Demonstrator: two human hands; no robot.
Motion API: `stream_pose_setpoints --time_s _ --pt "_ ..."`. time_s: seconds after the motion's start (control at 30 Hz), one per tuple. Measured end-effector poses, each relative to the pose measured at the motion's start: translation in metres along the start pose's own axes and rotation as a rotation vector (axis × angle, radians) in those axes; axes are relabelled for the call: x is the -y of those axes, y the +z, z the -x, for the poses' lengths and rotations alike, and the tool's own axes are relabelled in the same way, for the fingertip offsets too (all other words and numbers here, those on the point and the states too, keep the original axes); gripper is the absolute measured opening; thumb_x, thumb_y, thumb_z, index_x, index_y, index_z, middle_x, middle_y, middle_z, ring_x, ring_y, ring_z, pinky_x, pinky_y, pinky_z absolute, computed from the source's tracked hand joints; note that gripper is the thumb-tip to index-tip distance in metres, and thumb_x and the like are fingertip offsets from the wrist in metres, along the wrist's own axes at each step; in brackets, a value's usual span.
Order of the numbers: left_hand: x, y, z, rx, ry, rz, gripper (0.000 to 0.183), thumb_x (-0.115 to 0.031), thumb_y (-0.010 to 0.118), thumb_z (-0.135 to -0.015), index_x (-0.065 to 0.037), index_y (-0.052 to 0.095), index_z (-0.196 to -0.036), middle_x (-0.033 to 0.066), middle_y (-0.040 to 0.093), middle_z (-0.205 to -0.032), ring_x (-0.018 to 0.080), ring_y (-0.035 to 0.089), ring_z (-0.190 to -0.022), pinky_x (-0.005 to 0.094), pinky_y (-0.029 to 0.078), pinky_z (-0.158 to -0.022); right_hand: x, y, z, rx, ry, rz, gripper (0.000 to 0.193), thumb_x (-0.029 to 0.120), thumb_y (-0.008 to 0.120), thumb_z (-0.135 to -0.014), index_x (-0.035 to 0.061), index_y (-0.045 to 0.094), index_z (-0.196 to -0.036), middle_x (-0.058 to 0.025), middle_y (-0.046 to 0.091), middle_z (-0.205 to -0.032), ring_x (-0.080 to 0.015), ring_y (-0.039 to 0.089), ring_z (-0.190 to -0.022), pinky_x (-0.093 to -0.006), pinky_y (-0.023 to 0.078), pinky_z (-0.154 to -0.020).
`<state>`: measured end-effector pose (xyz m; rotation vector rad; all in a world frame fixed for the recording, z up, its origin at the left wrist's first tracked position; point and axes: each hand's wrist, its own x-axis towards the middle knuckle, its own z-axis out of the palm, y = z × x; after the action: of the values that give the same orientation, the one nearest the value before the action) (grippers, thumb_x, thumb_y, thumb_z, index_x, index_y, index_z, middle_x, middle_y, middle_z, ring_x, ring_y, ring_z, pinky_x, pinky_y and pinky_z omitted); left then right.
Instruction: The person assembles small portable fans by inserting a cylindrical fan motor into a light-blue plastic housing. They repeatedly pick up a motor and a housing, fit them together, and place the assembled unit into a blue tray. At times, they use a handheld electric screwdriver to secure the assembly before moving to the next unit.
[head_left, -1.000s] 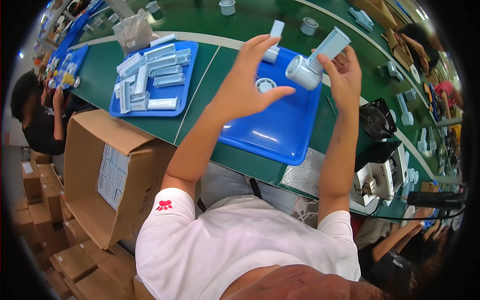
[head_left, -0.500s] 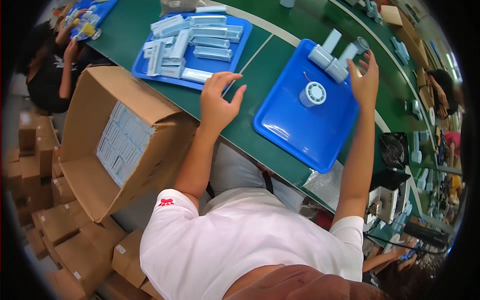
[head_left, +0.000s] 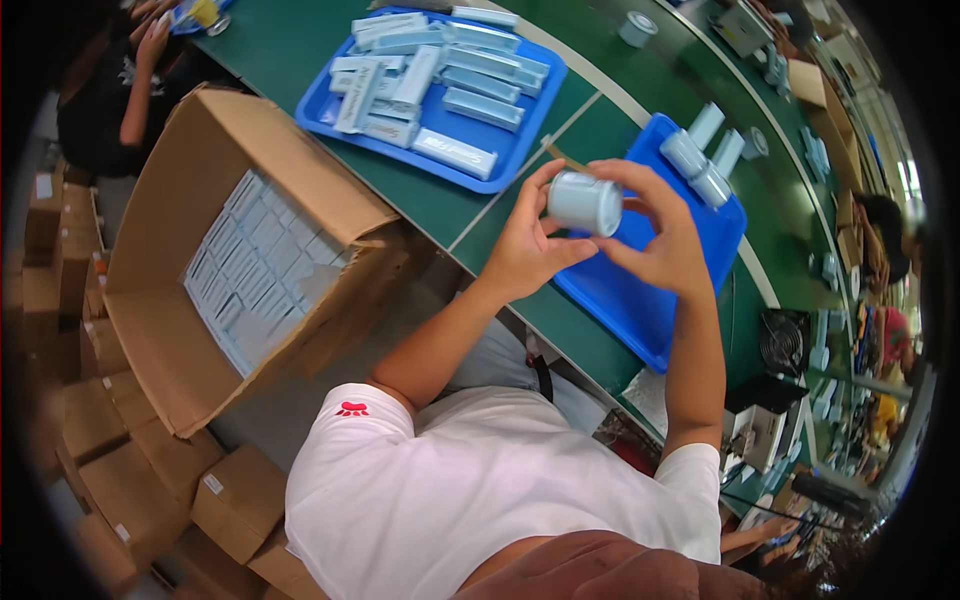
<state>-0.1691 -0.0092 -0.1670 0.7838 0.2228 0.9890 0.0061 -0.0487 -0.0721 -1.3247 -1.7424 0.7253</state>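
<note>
A pale blue-grey round jar point(head_left: 584, 201) is held up between both hands above the green table. My left hand point(head_left: 527, 245) grips it from the left and below. My right hand point(head_left: 662, 235) holds it from the right, fingers curled over its top. Under the hands lies a blue tray point(head_left: 640, 300) with three more pale cylinders point(head_left: 703, 160) at its far end. Another blue tray point(head_left: 440, 165) to the left holds several light blue cartons point(head_left: 455, 80).
An open cardboard box point(head_left: 260, 270) packed with several cartons stands at my left beside the table. Stacked brown boxes point(head_left: 150, 490) lie on the floor. Another person point(head_left: 120, 90) sits at the far left. A black fan point(head_left: 785, 342) stands at the right.
My left hand has left the table near the carton tray and joined my right hand. Both now hold one jar, brought closer to me, off the tray.
</note>
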Motion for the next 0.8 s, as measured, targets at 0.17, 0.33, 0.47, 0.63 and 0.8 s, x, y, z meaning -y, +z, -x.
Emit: stream_pose_setpoints --time_s 0.17,0.33,0.47,0.63,0.8 --pt "-0.017 -0.027 0.016 -0.174 0.035 -0.221 0.071 0.000 0.081 -0.081 -0.006 0.041 -0.140 0.0101 0.058 -0.125 0.0164 0.062 -0.111 0.0295 0.054 -0.094 -0.018 0.023 -0.062 -0.025 0.035 -0.219 0.042 0.008 0.078 -0.082 0.0091 0.068 -0.123 -0.0065 0.073 -0.108 -0.0179 0.070 -0.099 -0.0309 0.055 -0.084" --pt "-0.026 -0.033 0.043 -0.175 0.028 -0.369 0.056 0.000 0.072 -0.087 -0.002 0.046 -0.136 0.0143 0.057 -0.131 0.0182 0.061 -0.114 0.0329 0.052 -0.097 -0.076 0.082 -0.131 -0.071 -0.222 0.642 0.025 0.016 0.076 -0.080 0.0067 0.071 -0.102 -0.0085 0.072 -0.099 -0.0243 0.068 -0.092 -0.0383 0.054 -0.081" --pt "-0.035 -0.041 0.043 -0.119 0.126 -0.528 0.043 -0.007 0.071 -0.090 -0.001 0.054 -0.129 0.0146 0.057 -0.129 0.0198 0.058 -0.116 0.0336 0.046 -0.101 -0.089 0.101 -0.139 -0.071 -0.254 1.009 0.021 0.018 0.075 -0.078 0.0082 0.069 -0.095 -0.0089 0.070 -0.094 -0.0281 0.067 -0.091 -0.0416 0.053 -0.084" --pt "-0.056 -0.025 0.022 -0.038 0.192 -0.576 0.027 -0.011 0.062 -0.094 0.001 0.066 -0.117 0.0178 0.056 -0.129 0.0233 0.055 -0.119 0.0357 0.041 -0.104 -0.040 0.063 -0.105 -0.297 -0.121 0.486 0.035 0.019 0.079 -0.077 0.0055 0.061 -0.104 -0.0095 0.069 -0.092 -0.0296 0.069 -0.094 -0.0416 0.054 -0.081" --pt "-0.055 0.027 -0.020 0.209 0.273 -0.684 0.026 -0.009 0.068 -0.087 0.000 0.069 -0.111 0.0168 0.059 -0.124 0.0236 0.061 -0.110 0.0351 0.049 -0.094 -0.007 -0.019 -0.026 -0.577 -0.018 -0.253 0.041 0.013 0.070 -0.094 0.0036 0.046 -0.125 -0.0102 0.063 -0.110 -0.0231 0.070 -0.098 -0.0341 0.058 -0.085"
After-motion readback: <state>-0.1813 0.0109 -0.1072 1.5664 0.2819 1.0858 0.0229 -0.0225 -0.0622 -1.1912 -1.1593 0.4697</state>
